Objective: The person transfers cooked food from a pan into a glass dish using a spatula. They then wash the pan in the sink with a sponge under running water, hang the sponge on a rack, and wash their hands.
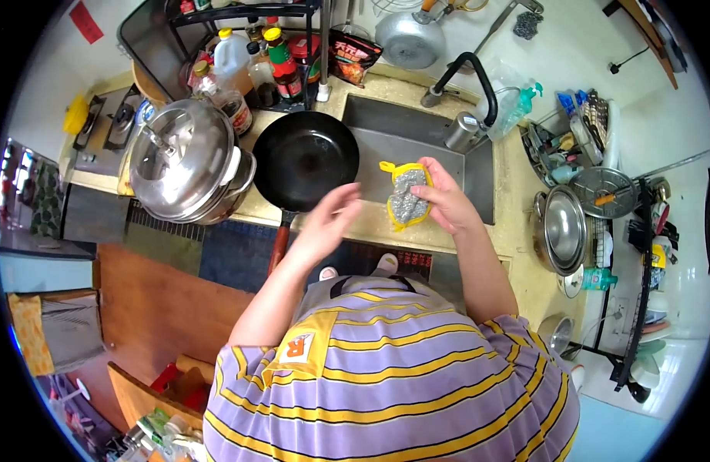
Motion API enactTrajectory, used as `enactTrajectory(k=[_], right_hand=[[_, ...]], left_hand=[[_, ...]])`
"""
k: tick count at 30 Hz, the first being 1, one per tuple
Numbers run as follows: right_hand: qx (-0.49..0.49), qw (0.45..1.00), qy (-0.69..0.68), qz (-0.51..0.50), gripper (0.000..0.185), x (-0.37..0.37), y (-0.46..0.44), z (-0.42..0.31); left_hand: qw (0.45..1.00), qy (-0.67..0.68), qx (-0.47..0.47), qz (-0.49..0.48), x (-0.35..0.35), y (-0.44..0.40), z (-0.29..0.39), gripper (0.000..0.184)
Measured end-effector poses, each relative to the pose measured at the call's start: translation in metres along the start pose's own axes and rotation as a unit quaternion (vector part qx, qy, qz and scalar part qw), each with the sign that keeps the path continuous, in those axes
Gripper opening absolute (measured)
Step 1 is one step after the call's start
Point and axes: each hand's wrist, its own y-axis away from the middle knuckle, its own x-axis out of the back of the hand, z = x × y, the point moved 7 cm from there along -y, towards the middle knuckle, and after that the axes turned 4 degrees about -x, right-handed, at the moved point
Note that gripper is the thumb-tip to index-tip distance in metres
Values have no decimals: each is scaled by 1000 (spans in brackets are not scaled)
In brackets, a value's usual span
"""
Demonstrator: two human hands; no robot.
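Observation:
My right hand (pixel 447 199) grips a grey scrubbing pad (pixel 407 202) with yellow edging and a yellow loop, held over the front edge of the sink (pixel 478 181). To its left, my left hand (pixel 330 219) is empty with its fingers apart, near the right side of a black frying pan (pixel 305 158). The pan rests on the counter beside the sink, its brown handle (pixel 279 248) pointing toward my body. A black faucet (pixel 486 81) arches over the sink's back right, above a grey metal cup (pixel 462 131).
A large lidded steel pot (pixel 182 158) stands left of the pan. Bottles (pixel 283 65) fill the rack behind. Steel bowls (pixel 563 227) and a dish rack (pixel 640 285) line the right side. A gas stove (pixel 108 127) is at the far left.

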Motion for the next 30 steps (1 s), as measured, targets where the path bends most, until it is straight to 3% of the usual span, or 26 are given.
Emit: enactTrajectory(k=[2, 4, 5, 10, 15, 18, 23, 24, 27, 30], right_hand=[[5, 1000, 0, -12, 41, -3, 4, -5], [26, 998, 44, -21, 40, 5, 8, -7], [36, 997, 66, -21, 39, 12, 10, -9], [105, 991, 86, -14, 40, 39, 21, -43], [168, 968, 173, 72, 21, 61, 26, -108], [206, 953, 203, 87, 16, 78, 26, -151], [191, 950, 233, 81, 19, 104, 6, -232], [185, 944, 257, 91, 20, 112, -2, -248], [246, 921, 283, 109, 20, 142, -42, -298], [295, 895, 307, 136, 18, 172, -93, -336]], left_hand=[[998, 2, -36, -60, -43, -25, 14, 42], [987, 156, 31, -3, -61, -46, 17, 32], [983, 181, 22, 1, -69, -53, 30, 22], [994, 86, -37, -48, -104, -89, 60, 14], [991, 75, -74, -77, -145, -134, 90, 10], [985, -47, -123, -107, -162, -169, 115, 12], [971, 0, -144, -191, -191, -234, 172, 9], [967, 26, -107, -228, -195, -252, 175, 8], [973, 15, -110, -202, -207, -303, 202, 11], [963, -65, -250, -78, -208, -375, 201, 15]])
